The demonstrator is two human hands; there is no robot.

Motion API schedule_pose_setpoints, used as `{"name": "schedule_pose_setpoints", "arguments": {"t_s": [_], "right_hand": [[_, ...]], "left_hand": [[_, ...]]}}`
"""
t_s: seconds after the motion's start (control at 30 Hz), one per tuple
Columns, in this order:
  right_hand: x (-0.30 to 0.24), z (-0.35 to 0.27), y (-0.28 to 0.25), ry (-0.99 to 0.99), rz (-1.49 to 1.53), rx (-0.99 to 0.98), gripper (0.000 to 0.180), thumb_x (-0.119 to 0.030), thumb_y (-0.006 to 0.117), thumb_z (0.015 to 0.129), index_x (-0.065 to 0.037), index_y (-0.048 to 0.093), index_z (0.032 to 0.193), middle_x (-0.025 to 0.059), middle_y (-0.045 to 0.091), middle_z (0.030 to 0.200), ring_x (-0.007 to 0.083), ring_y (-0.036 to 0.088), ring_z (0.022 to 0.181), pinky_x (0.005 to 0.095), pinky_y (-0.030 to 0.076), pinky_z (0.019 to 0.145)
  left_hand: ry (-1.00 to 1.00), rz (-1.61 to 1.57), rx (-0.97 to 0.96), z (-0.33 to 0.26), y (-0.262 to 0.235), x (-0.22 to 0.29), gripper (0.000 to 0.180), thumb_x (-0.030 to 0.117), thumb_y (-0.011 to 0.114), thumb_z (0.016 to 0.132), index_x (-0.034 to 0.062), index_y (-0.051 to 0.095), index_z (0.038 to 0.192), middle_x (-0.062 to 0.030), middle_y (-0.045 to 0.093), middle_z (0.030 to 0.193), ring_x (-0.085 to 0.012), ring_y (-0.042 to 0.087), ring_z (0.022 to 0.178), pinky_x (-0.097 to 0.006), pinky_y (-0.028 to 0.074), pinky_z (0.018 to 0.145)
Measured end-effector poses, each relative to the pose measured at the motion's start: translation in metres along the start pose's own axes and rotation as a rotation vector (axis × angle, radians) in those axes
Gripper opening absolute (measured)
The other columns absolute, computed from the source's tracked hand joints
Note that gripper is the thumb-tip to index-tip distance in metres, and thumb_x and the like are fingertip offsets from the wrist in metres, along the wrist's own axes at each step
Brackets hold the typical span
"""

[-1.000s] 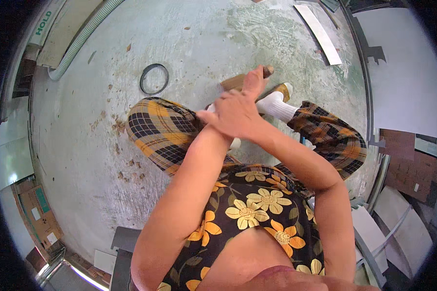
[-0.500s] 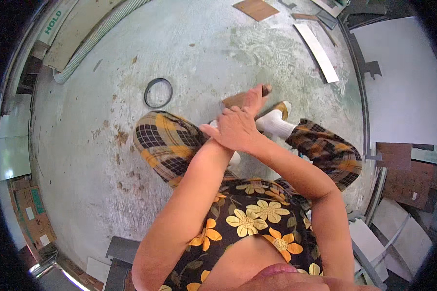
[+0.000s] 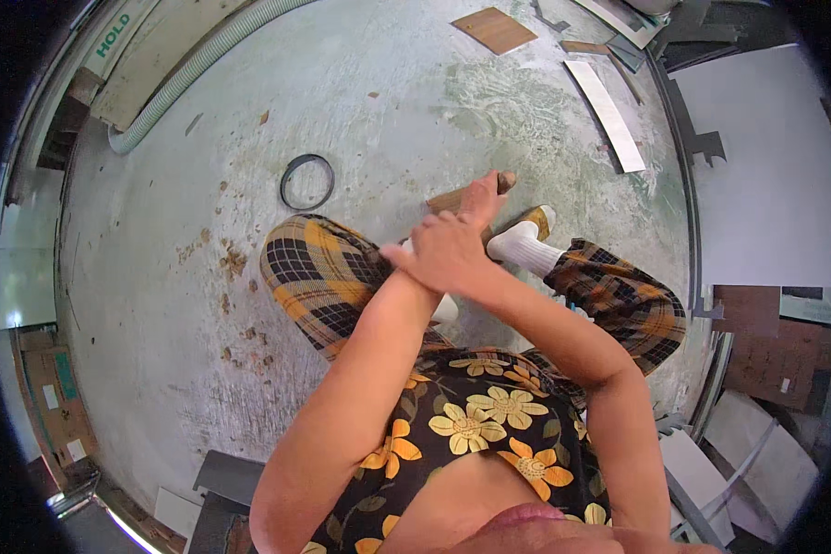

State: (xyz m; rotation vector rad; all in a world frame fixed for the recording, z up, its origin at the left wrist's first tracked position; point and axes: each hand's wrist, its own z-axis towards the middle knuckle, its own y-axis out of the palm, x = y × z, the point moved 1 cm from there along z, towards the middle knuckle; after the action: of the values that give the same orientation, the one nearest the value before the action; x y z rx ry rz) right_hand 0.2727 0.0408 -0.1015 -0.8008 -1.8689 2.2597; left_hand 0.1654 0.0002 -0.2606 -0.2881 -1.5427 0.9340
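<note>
My left hand (image 3: 479,202) reaches down between my feet, closed around a brown wooden-looking piece (image 3: 447,199) whose dark rounded end shows beyond the fingers. What kind of thing it is I cannot make out. Crossing over from the right, my right hand (image 3: 449,249) lies on my left wrist with its thumb out to the side. It hides the wrist and part of the left hand. Beside the left hand is my right foot in a white sock (image 3: 523,247) and a yellowish-brown slipper (image 3: 537,222). The other foot is mostly hidden under my arms.
A dark ring (image 3: 307,181) lies on the concrete floor (image 3: 157,305) beyond my left knee. Farther off are a brown square board (image 3: 494,30) and a white strip (image 3: 606,115). A ribbed hose (image 3: 189,69) runs along the far left. Cardboard (image 3: 774,365) leans at the right.
The view has shifted slightly, so the floor things sit a little lower. My right hand has moved slightly over the left wrist. The brown piece stays in my left hand.
</note>
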Motion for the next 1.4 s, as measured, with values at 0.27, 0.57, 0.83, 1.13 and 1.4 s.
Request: {"name": "schedule_pose_setpoints", "arguments": {"t_s": [0.27, 0.57, 0.83, 1.13, 1.4], "right_hand": [[-0.040, -0.017, -0.038, -0.049, 0.506, -0.256, 0.056, -0.048, 0.048, 0.091, 0.003, 0.065, 0.078, 0.0207, 0.063, 0.082, 0.0376, 0.060, 0.087, 0.0448, 0.044, 0.083], [-0.002, -0.001, -0.001, -0.019, 0.148, -0.157, 0.058, -0.050, 0.045, 0.091, 0.001, 0.069, 0.083, 0.0231, 0.065, 0.093, 0.0377, 0.059, 0.097, 0.0476, 0.042, 0.088], [-0.032, -0.016, -0.042, -0.035, 0.528, -0.236, 0.057, -0.049, 0.048, 0.090, 0.004, 0.066, 0.079, 0.0226, 0.064, 0.088, 0.0386, 0.059, 0.092, 0.0470, 0.043, 0.086], [-0.043, -0.015, -0.013, -0.077, 0.256, -0.193, 0.058, -0.052, 0.046, 0.090, 0.001, 0.068, 0.079, 0.0193, 0.066, 0.089, 0.0359, 0.060, 0.091, 0.0468, 0.042, 0.086], [-0.005, -0.003, -0.005, 0.040, 0.173, -0.167, 0.061, -0.056, 0.046, 0.088, -0.001, 0.068, 0.077, 0.0169, 0.067, 0.088, 0.0351, 0.060, 0.091, 0.0458, 0.043, 0.086]], "left_hand": [[0.054, -0.086, 0.036, 0.005, 0.009, -0.009, 0.029, 0.025, 0.064, 0.083, 0.0027, 0.057, 0.100, -0.0231, 0.065, 0.092, -0.0416, 0.063, 0.088, -0.050, 0.049, 0.075], [0.084, -0.037, 0.089, 0.001, 0.025, -0.019, 0.028, 0.023, 0.063, 0.082, 0.0040, 0.058, 0.102, -0.0232, 0.065, 0.090, -0.0403, 0.063, 0.090, -0.050, 0.049, 0.076], [0.103, -0.087, 0.000, 0.009, 0.030, -0.015, 0.019, 0.015, 0.059, 0.082, 0.0050, 0.057, 0.099, -0.0232, 0.064, 0.088, -0.0399, 0.064, 0.087, -0.050, 0.049, 0.071], [0.112, -0.041, 0.039, -0.004, 0.023, -0.024, 0.029, 0.024, 0.065, 0.081, 0.0047, 0.056, 0.102, -0.0240, 0.064, 0.087, -0.0400, 0.063, 0.089, -0.049, 0.050, 0.073], [0.091, -0.135, -0.011, -0.008, 0.004, -0.011, 0.032, 0.023, 0.068, 0.081, 0.0032, 0.057, 0.104, -0.0249, 0.065, 0.093, -0.0409, 0.063, 0.091, -0.048, 0.050, 0.078]]}}
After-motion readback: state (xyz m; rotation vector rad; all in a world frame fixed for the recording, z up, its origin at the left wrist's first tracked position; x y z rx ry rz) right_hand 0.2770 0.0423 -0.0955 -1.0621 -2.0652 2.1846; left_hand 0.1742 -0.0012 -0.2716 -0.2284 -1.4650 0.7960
